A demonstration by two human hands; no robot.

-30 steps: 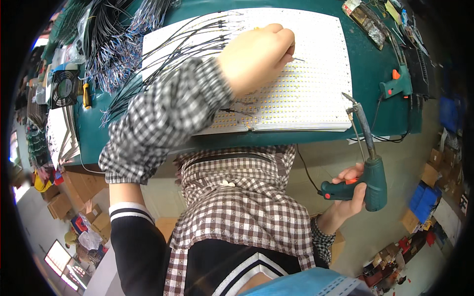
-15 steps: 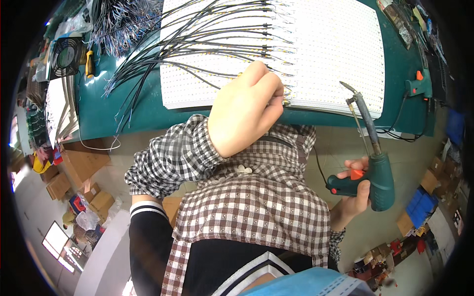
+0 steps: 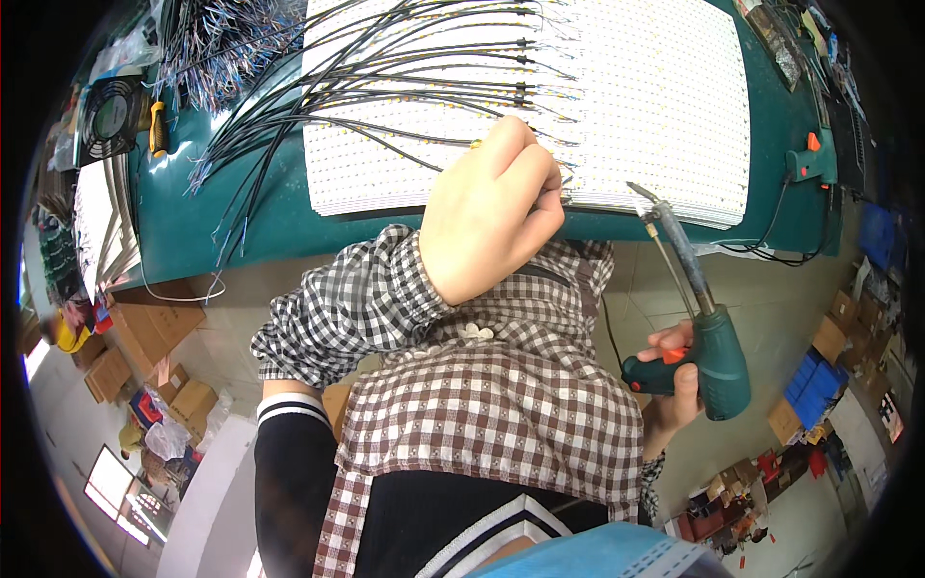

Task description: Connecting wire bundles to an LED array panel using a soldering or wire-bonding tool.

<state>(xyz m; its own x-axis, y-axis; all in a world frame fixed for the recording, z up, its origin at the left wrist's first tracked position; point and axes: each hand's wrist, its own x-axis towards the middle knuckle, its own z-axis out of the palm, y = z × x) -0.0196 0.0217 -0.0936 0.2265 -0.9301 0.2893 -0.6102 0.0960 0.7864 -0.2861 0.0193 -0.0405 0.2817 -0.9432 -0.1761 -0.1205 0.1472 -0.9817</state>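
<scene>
Left hand (image 3: 493, 214): fingers curled, can't tell if holding anything.
Right hand (image 3: 679, 378): grips green soldering gun (image 3: 725, 366), 4 o'clock from left hand.
White boards (image 3: 665, 106): 12 o'clock from left hand.
Black wires (image 3: 361, 96): 10 o'clock.

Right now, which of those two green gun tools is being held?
The soldering gun in the right hand, nearer the apron; the other gun sits unheld, further right, on the table.

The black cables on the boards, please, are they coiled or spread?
Spread: the black cables fan out rightward across the white LED boards.
</scene>
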